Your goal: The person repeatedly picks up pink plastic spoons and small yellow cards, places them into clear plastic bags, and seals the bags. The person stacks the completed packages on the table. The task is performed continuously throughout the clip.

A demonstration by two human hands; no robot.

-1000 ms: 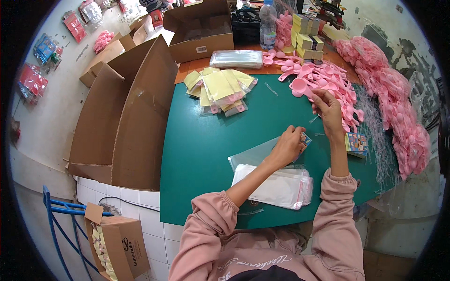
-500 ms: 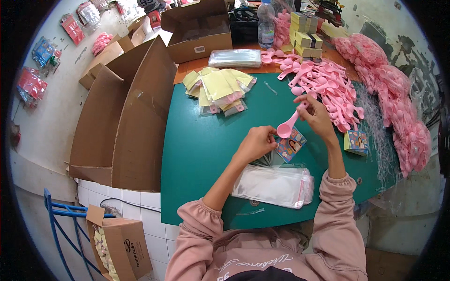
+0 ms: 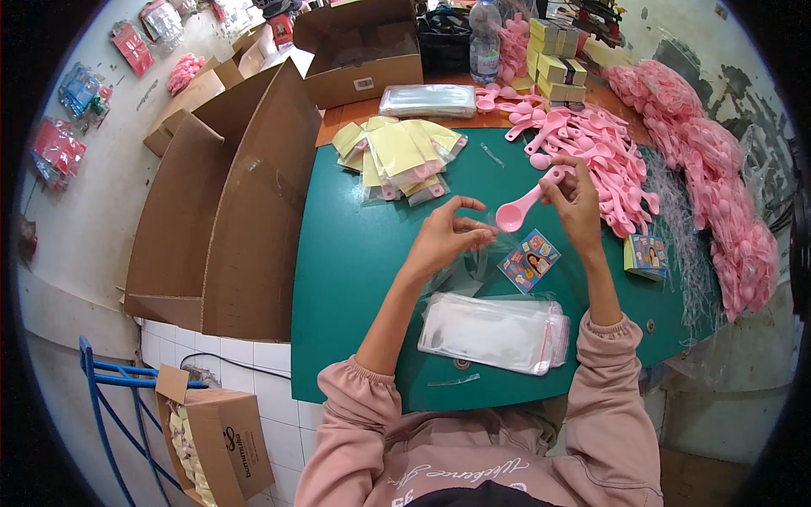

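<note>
A pink measuring spoon (image 3: 517, 211) is pinched by its handle in my right hand (image 3: 575, 201), its bowl pointing left. My left hand (image 3: 448, 234) has thumb and fingers closed on a clear plastic bag (image 3: 470, 272), which hangs below the fingers and is hard to make out against the green. The spoon's bowl is close to the left fingertips. On the table under the spoon lies a small colourful printed card (image 3: 530, 261). Nearer me, a stack of clear plastic bags (image 3: 486, 331) lies flat.
Pink spoons (image 3: 591, 156) are heaped at the back right, with a stack of cards (image 3: 646, 257) nearer. Packed bags with yellow cards (image 3: 397, 156) lie at the back left. A large cardboard box (image 3: 245, 211) stands beside the green table (image 3: 355, 287). A water bottle (image 3: 485, 42) stands behind.
My left hand has moved up and left, away from the card, with the clear bag. The spoon has risen slightly in my right hand, and the whole card now shows.
</note>
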